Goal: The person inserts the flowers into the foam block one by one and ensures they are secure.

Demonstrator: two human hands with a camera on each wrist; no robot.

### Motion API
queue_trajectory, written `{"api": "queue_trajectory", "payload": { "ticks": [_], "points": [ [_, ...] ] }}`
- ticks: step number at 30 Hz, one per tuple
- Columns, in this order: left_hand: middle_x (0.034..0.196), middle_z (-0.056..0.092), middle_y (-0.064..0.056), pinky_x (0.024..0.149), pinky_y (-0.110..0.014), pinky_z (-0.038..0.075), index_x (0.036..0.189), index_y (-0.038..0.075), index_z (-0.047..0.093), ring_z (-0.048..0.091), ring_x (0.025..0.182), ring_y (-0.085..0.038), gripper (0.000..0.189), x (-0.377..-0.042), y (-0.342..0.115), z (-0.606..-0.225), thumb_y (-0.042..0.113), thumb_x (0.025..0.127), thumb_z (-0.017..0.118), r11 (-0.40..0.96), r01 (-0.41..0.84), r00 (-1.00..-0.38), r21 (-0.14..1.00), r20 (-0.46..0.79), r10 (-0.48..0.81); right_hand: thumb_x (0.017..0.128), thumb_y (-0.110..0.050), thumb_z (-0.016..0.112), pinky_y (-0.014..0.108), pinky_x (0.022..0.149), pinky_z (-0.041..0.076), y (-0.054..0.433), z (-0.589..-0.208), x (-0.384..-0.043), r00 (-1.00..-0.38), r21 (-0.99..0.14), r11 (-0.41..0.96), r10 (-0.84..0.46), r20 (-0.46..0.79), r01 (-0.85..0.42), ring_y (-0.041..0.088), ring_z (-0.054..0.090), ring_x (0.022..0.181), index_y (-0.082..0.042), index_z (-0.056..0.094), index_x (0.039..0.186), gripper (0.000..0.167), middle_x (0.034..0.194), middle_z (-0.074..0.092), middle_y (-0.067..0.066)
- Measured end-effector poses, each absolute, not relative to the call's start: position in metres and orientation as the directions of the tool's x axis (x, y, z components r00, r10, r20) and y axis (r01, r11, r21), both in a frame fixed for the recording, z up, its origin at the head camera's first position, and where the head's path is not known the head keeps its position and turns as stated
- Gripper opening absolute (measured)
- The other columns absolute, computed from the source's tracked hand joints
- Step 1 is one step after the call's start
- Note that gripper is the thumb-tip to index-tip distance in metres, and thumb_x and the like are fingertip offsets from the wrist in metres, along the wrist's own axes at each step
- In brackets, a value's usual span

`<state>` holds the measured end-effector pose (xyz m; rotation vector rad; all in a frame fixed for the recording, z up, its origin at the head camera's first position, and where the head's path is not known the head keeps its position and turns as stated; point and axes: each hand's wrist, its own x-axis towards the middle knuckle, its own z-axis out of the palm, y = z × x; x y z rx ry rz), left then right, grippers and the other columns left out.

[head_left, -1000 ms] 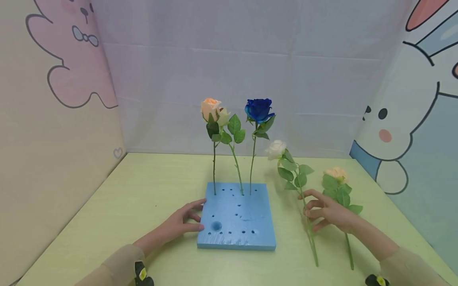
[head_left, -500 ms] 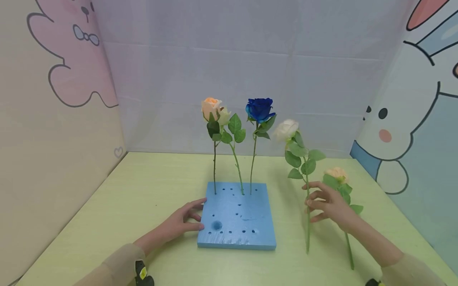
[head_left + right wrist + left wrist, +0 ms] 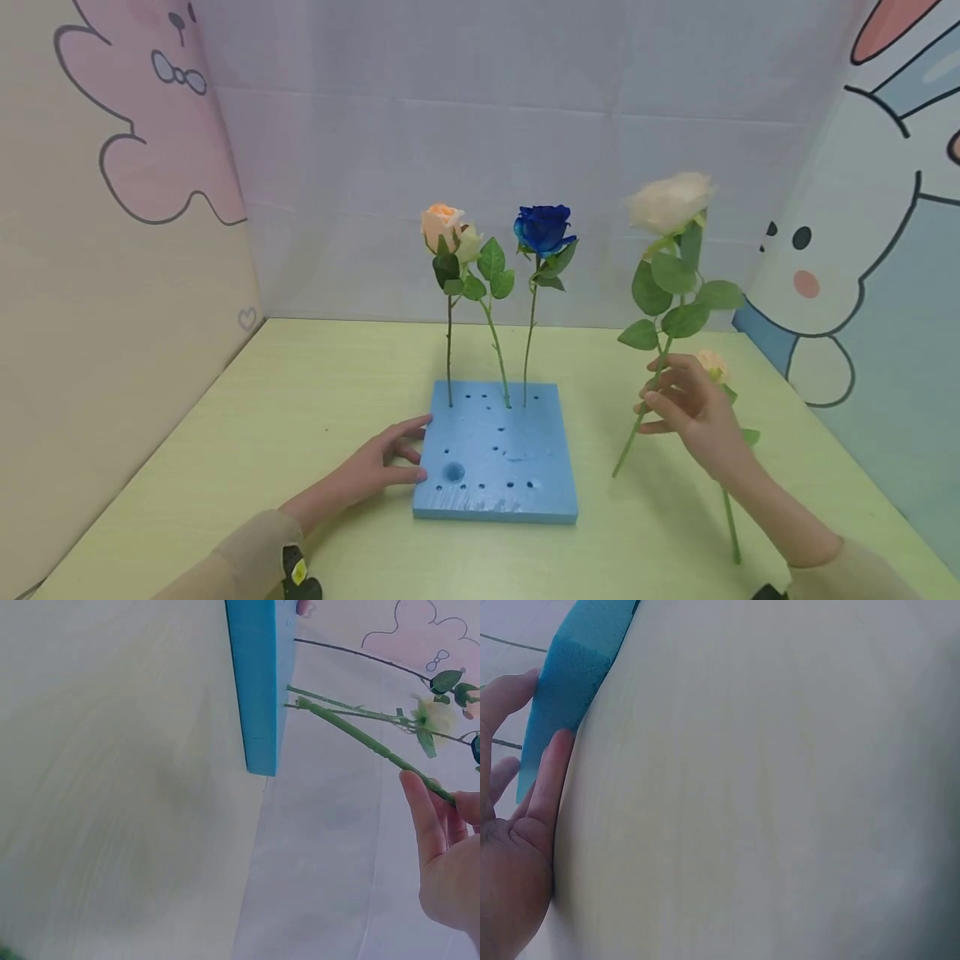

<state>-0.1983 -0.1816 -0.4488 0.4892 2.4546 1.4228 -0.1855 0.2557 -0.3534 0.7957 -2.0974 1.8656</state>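
A white rose (image 3: 671,204) with green leaves is held up off the table by my right hand (image 3: 693,412), thumb and fingers pinching its stem (image 3: 360,736). The stem leans, its lower end pointing down and left. My left hand (image 3: 382,460) rests against the left edge of a blue foam board (image 3: 480,508), fingertips touching its side; the left wrist view shows those fingers along the foam edge (image 3: 574,671). Standing in holes along the board's far part are a peach rose (image 3: 441,227), a pale rose (image 3: 468,245) partly hidden behind it, and a blue rose (image 3: 543,230).
Another peach rose (image 3: 712,365) lies on the pale yellow table (image 3: 337,375) to the right, partly covered by my right hand. Several small holes and one larger hollow (image 3: 453,472) mark the board's top. A light cloth wall (image 3: 420,158) stands behind the table.
My right hand has lifted the white rose off the table, up and slightly to the right, and its stem has tilted so the bloom leans right. The left hand and the board stay put.
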Motion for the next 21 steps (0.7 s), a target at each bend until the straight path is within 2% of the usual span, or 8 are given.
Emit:
{"api": "queue_trajectory", "payload": {
  "ticks": [4, 7, 11, 14, 18, 21],
  "points": [
    [0.151, 0.047, -0.012, 0.101, -0.047, 0.045, 0.154, 0.027, 0.034, 0.060, 0.110, -0.016, 0.082, -0.199, -0.182, -0.450, 0.035, 0.085, 0.077, 0.464, 0.140, -0.908, 0.875, -0.073, 0.412, 0.093, 0.017, 0.051, 0.038, 0.060, 0.059, 0.243, -0.346, -0.183, -0.769, -0.794, -0.013, -0.242, 0.592, -0.607, 0.012, 0.072, 0.084, 0.002, 0.051, 0.120, 0.031, 0.105, 0.060, 0.000],
    [0.152, 0.047, -0.013, 0.098, -0.041, 0.046, 0.154, 0.026, 0.033, 0.060, 0.110, -0.016, 0.083, -0.200, -0.183, -0.451, 0.036, 0.085, 0.077, 0.463, 0.140, -0.907, 0.875, -0.075, 0.415, 0.092, 0.017, 0.053, 0.037, 0.060, 0.059, 0.232, -0.342, -0.183, -0.742, -0.768, -0.009, -0.252, 0.621, -0.640, 0.011, 0.072, 0.086, 0.005, 0.051, 0.117, 0.028, 0.106, 0.059, 0.001],
    [0.151, 0.047, -0.014, 0.095, -0.038, 0.047, 0.154, 0.025, 0.033, 0.060, 0.110, -0.016, 0.083, -0.199, -0.183, -0.451, 0.036, 0.085, 0.077, 0.461, 0.141, -0.907, 0.876, -0.073, 0.415, 0.091, 0.016, 0.055, 0.037, 0.060, 0.059, 0.214, -0.337, -0.184, -0.735, -0.755, 0.034, -0.263, 0.625, -0.654, 0.010, 0.072, 0.085, 0.010, 0.049, 0.117, 0.027, 0.093, 0.063, 0.003],
    [0.150, 0.048, -0.014, 0.096, -0.038, 0.048, 0.154, 0.025, 0.033, 0.061, 0.110, -0.016, 0.084, -0.199, -0.183, -0.451, 0.035, 0.084, 0.078, 0.460, 0.138, -0.909, 0.877, -0.072, 0.411, 0.092, 0.013, 0.057, 0.037, 0.061, 0.059, 0.200, -0.336, -0.186, -0.741, -0.758, 0.059, -0.272, 0.613, -0.649, 0.009, 0.072, 0.084, 0.008, 0.050, 0.117, 0.027, 0.092, 0.064, 0.001],
    [0.150, 0.048, -0.013, 0.097, -0.042, 0.048, 0.154, 0.026, 0.033, 0.061, 0.111, -0.017, 0.084, -0.200, -0.183, -0.451, 0.036, 0.084, 0.078, 0.462, 0.142, -0.909, 0.876, -0.070, 0.411, 0.092, 0.012, 0.057, 0.038, 0.060, 0.059, 0.179, -0.337, -0.190, -0.724, -0.754, 0.015, -0.290, 0.626, -0.657, 0.010, 0.071, 0.082, 0.004, 0.054, 0.117, 0.027, 0.091, 0.064, 0.001],
    [0.150, 0.048, -0.012, 0.099, -0.044, 0.047, 0.154, 0.028, 0.033, 0.060, 0.111, -0.018, 0.084, -0.200, -0.183, -0.451, 0.036, 0.084, 0.078, 0.462, 0.135, -0.911, 0.876, -0.074, 0.407, 0.091, 0.013, 0.057, 0.040, 0.059, 0.059, 0.164, -0.339, -0.195, -0.698, -0.734, -0.007, -0.304, 0.648, -0.679, 0.010, 0.070, 0.080, 0.004, 0.055, 0.117, 0.028, 0.089, 0.064, 0.006]
  ]
}}
